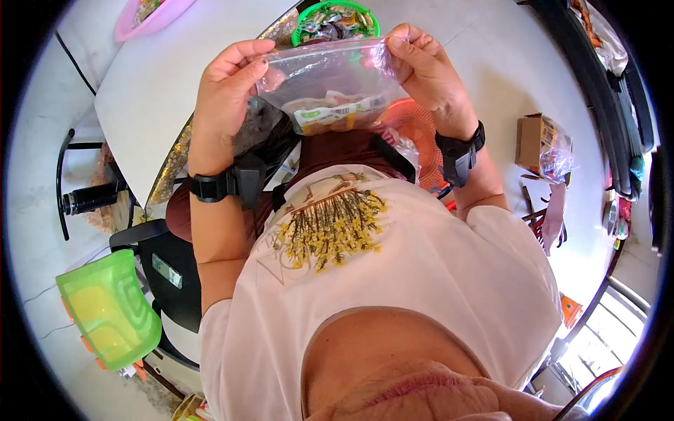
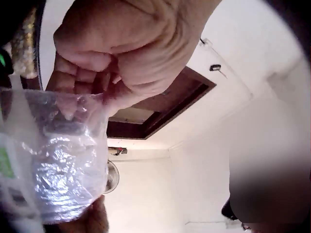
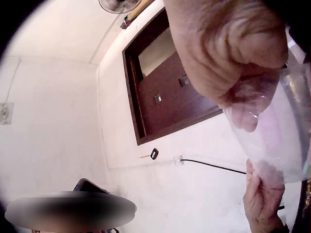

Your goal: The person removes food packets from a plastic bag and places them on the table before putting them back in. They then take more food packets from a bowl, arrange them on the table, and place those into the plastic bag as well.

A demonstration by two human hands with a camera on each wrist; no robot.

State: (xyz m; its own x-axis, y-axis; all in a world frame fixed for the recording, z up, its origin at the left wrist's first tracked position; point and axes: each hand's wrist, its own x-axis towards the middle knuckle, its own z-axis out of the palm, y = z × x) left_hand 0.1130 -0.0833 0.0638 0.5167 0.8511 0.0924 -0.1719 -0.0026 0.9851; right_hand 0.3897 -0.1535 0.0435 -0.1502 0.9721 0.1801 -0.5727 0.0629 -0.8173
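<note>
A clear plastic zip bag (image 1: 337, 67) is stretched between both hands, its top edge pulled nearly straight. My left hand (image 1: 228, 88) pinches the left top corner between thumb and fingers. At the opposite corner, my right hand (image 1: 432, 77) pinches the bag the same way. Small printed packets (image 1: 337, 111), white with green and yellow, lie in the bottom of the bag. Close up in the left wrist view, the bag's crinkled film (image 2: 68, 165) hangs below the left hand (image 2: 121, 53). In the right wrist view, the film partly covers the right hand's fingertips (image 3: 245, 119).
Beyond the bag is a green basket (image 1: 298, 31) of wrapped packets. An orange-red basket (image 1: 414, 130) sits below the right hand. A pink basin (image 1: 154, 17) stands on the white table (image 1: 161, 77); a cardboard box (image 1: 531, 140) is at right, a green plastic chair (image 1: 112, 309) at left.
</note>
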